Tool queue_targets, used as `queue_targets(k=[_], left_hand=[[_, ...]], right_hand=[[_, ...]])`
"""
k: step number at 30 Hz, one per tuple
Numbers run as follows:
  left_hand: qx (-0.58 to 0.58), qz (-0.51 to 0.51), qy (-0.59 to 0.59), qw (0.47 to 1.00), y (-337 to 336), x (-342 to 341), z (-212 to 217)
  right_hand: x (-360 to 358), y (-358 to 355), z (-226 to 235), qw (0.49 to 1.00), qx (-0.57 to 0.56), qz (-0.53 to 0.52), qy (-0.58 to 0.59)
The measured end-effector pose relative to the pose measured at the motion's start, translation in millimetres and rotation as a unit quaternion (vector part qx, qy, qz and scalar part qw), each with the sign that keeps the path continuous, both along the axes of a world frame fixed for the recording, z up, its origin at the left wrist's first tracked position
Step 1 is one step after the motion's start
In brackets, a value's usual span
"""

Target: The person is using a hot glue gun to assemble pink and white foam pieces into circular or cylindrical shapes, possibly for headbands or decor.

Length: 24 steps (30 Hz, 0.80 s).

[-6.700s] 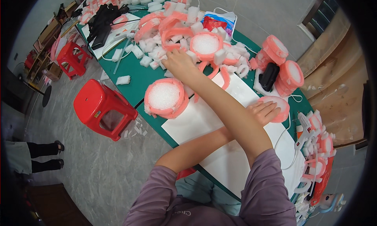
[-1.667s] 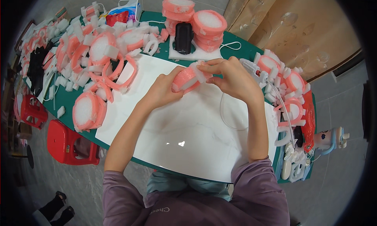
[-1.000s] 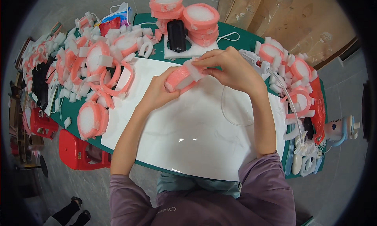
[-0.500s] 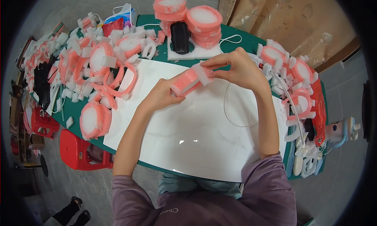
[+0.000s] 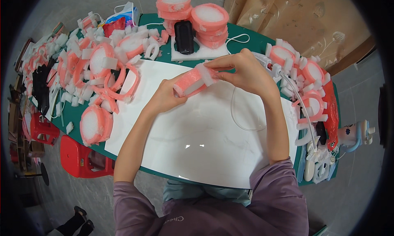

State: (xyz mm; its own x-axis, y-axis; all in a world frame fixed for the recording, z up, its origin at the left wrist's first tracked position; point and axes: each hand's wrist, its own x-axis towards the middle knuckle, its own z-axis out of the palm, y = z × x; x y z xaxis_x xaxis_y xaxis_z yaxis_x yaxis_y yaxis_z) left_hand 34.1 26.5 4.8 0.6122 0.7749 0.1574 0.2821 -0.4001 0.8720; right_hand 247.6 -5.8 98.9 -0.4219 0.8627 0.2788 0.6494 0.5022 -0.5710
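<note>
Above the white sheet, my left hand (image 5: 163, 98) grips a pink foam ring (image 5: 188, 83) with a pale inner side, seen tilted and edge-on. A white foam strip (image 5: 206, 75) lies across the ring's right end. My right hand (image 5: 242, 72) is closed at that end, its thumb and fingers pinching the strip against the ring. The palm-side fingers of my left hand are partly hidden behind the foam.
A glossy white sheet (image 5: 197, 129) covers the green table's (image 5: 150, 20) front. Foam rings and scraps (image 5: 98, 63) crowd the left. Stacked pink-edged discs (image 5: 209, 16) and a black case (image 5: 184, 37) stand behind. A power strip (image 5: 262, 60) with cables lies right, a red stool (image 5: 78, 156) below left.
The whole view has shifted slightly. Both hands keep hold of the foam ring and strip, with only small finger movement at the strip.
</note>
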Motion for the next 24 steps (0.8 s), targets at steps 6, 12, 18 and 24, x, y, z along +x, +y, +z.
queue_targets(k=[6,12,18,24], left_hand=[[-0.074,-0.009,-0.059,0.995,4,1,-8],[-0.118,-0.046,-0.075,0.989,8,3,-12],[-0.118,-0.059,-0.085,0.988,14,1,-21],[-0.104,-0.065,-0.092,0.988,12,5,-17]], right_hand=[[-4,1,1,1.0,0.018,-0.002,-0.008],[2,4,-2,1.0,0.012,0.001,0.019],[-7,1,-1,0.999,0.032,0.008,0.004],[-12,-7,0,0.998,0.053,-0.012,-0.02]])
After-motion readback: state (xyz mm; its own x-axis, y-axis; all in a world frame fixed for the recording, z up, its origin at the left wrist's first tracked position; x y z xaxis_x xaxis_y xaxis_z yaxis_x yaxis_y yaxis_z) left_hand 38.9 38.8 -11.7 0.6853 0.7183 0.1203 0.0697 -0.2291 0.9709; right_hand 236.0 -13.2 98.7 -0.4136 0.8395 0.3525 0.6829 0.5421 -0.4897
